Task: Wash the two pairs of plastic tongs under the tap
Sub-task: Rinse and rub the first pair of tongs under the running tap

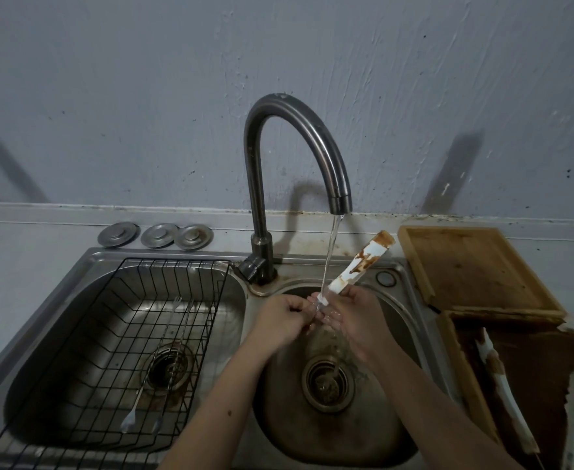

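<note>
- I see both hands, left hand (280,320) and right hand (356,317), grasping stained tongs (360,266) under the running tap (338,195);
- second tongs (502,388) lie on the tray (461,378) at right

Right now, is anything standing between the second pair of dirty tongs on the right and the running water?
Nothing visible blocks them. The second tongs lie on the tray right of the basin. Only the first tongs, held by the left hand and right hand, occupy the stream.
</note>
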The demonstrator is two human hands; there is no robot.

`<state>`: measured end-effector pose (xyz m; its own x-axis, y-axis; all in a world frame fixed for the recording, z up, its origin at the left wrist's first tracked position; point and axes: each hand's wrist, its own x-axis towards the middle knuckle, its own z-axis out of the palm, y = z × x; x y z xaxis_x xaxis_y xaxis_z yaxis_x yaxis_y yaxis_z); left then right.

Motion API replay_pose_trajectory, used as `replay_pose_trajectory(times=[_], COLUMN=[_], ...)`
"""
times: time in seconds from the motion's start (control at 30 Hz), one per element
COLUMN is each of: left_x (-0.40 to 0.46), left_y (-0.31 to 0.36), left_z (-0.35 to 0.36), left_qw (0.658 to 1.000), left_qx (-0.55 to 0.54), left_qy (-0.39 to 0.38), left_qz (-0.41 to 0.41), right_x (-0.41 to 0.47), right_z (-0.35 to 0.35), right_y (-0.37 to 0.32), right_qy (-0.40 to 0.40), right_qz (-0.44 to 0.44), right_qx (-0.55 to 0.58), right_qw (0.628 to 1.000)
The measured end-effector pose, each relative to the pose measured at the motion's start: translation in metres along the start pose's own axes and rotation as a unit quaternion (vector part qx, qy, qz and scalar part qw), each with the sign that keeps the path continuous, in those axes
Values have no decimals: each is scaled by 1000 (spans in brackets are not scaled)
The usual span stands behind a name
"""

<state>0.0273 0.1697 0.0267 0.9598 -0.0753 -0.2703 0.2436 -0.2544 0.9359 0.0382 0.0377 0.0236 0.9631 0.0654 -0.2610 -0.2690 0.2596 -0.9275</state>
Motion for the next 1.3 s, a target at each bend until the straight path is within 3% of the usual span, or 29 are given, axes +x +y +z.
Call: replay_pose_trajectory(times=[0.17, 0.33, 0.5, 0.7, 0.8, 0.93, 1.07, 1.3], left_x=[6, 9, 4, 2, 1, 3, 7, 18], left_y=[10, 3, -4, -6, -7, -12, -10, -15], left_z=[-1, 4, 0, -8, -13, -7, 13, 35], left_qw=[995, 993, 994, 982, 990, 992, 948, 897], left_qx=[90, 100, 97, 129, 40, -118, -313, -413], left_qy=[34, 44, -18, -132, -135, -39, -35, 58], left_qz=[36, 43, 52, 49, 25, -15, -39, -148], right_x=[-4, -2, -1, -2, 0, 7, 12, 11], right_z=[1, 0, -4, 1, 2, -4, -4, -6], right_y=[-6, -3, 6, 3, -2, -11, -12, -13], right_qy=[-7, 40, 38, -26, -35, 7, -16, -81], right_qz=[-6, -22, 13, -18, -34, -70, -87, -86], right_qx=[0, -78, -46, -59, -112, -237, -374, -571], right_qw=[1000, 996, 998, 998, 993, 969, 923, 813])
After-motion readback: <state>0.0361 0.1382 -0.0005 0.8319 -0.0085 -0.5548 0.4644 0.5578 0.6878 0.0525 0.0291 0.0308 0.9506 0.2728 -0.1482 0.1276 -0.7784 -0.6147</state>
